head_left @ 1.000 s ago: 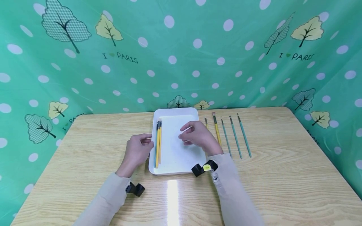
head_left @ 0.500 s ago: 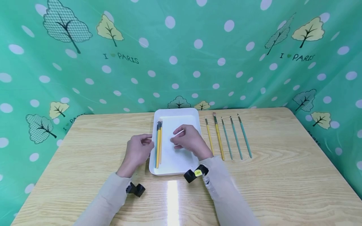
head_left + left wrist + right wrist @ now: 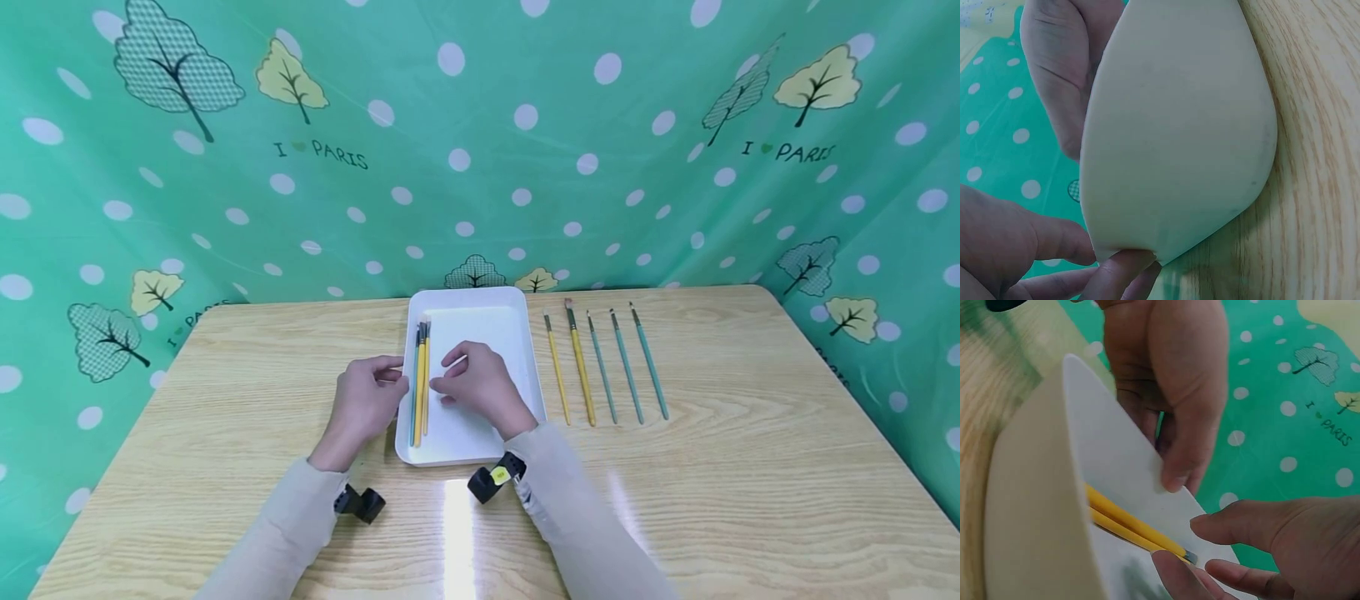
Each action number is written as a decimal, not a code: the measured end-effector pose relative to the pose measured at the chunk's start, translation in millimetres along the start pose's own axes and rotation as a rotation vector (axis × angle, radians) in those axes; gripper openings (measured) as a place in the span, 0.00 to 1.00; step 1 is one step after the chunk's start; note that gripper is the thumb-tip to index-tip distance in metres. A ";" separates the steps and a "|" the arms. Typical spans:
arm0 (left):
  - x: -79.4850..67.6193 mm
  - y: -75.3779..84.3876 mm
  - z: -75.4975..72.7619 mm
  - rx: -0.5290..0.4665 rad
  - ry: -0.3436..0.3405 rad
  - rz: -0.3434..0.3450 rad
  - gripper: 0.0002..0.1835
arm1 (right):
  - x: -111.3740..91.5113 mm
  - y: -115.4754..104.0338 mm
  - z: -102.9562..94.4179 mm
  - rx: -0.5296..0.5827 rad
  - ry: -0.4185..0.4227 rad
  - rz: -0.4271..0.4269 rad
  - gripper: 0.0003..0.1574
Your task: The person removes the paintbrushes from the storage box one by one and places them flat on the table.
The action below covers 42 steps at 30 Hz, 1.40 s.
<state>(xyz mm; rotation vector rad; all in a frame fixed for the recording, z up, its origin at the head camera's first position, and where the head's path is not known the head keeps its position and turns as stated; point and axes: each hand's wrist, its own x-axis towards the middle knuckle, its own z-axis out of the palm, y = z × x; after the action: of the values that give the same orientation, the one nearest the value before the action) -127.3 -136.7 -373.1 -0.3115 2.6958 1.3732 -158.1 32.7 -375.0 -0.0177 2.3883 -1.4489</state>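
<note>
A shallow white tray [image 3: 480, 442] lies on the table with paintbrushes, yellow and blue-green handled, side by side along its left inner side; a yellow-handled paintbrush [image 3: 420, 392] is among them. My left hand [image 3: 367, 398] holds the tray's left rim, its thumb over the edge and fingers below on the outer wall, as the left wrist view shows. My right hand [image 3: 480, 385] hovers inside the tray, just right of the brushes, fingers loosely bent and apart. In the right wrist view its fingertips [image 3: 1175, 572] come close to the brushes' ferrule ends, with nothing between them.
Several more paintbrushes lie in a row on the table right of the tray, among them a thick yellow one [image 3: 581, 367] and a blue-green one [image 3: 649, 362]. A green dotted curtain [image 3: 480, 167] rises behind the wooden table [image 3: 750, 467].
My right hand has moved left and slightly toward me across the tray, up to the brushes there. My left hand and the tray have stayed in place.
</note>
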 end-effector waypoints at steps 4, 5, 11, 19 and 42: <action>-0.2 -0.3 -0.5 0.004 0.001 0.013 0.21 | -1.1 -0.7 7.8 -0.034 0.014 -0.030 0.21; -0.1 -0.4 -0.5 0.005 0.002 0.016 0.21 | -1.5 -1.2 9.4 -0.037 0.015 -0.033 0.21; 0.4 -0.4 -0.2 0.016 0.004 0.026 0.21 | -2.8 -2.0 18.7 -0.090 0.027 -0.049 0.21; 1.3 -1.1 0.8 -0.003 0.000 0.024 0.21 | -1.4 0.9 29.5 -0.173 0.064 -0.061 0.19; 0.0 -0.3 0.6 0.002 0.009 0.013 0.21 | -14.7 -11.3 31.8 -0.334 0.133 0.041 0.13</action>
<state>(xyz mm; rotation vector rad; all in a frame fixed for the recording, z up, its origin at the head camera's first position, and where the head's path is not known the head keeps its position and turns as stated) -127.3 -136.4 -373.7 -0.3008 2.7107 1.3757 -136.7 2.7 -374.4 0.0465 2.6966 -1.0477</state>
